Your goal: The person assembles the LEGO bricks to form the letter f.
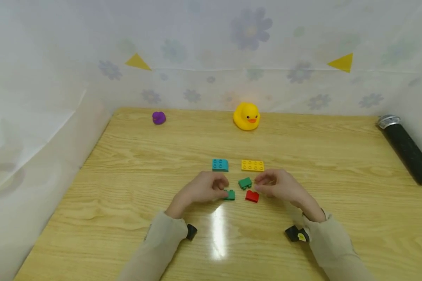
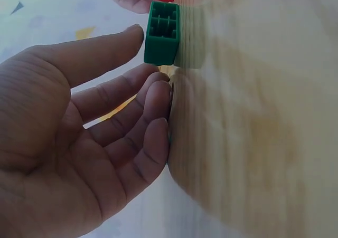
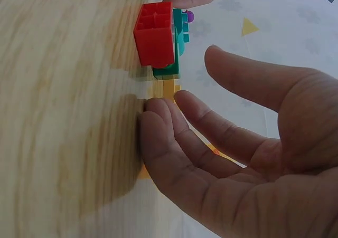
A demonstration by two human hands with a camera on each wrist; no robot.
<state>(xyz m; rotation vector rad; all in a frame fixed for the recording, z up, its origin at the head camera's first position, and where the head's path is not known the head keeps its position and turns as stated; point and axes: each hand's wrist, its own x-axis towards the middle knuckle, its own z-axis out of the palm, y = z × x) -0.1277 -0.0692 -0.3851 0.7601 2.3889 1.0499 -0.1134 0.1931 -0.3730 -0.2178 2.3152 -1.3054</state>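
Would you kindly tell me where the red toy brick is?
In the head view, the red toy brick sits right of centre, just below the farther green brick, between the nearer green brick and the right hand.

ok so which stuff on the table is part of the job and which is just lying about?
Likely part of the job, grouped at the hands:
- green brick by the left hand
- second green brick and red brick, by the right hand
- blue brick
- yellow brick

Likely just lying about, farther off:
- purple duck
- yellow duck
- microphone
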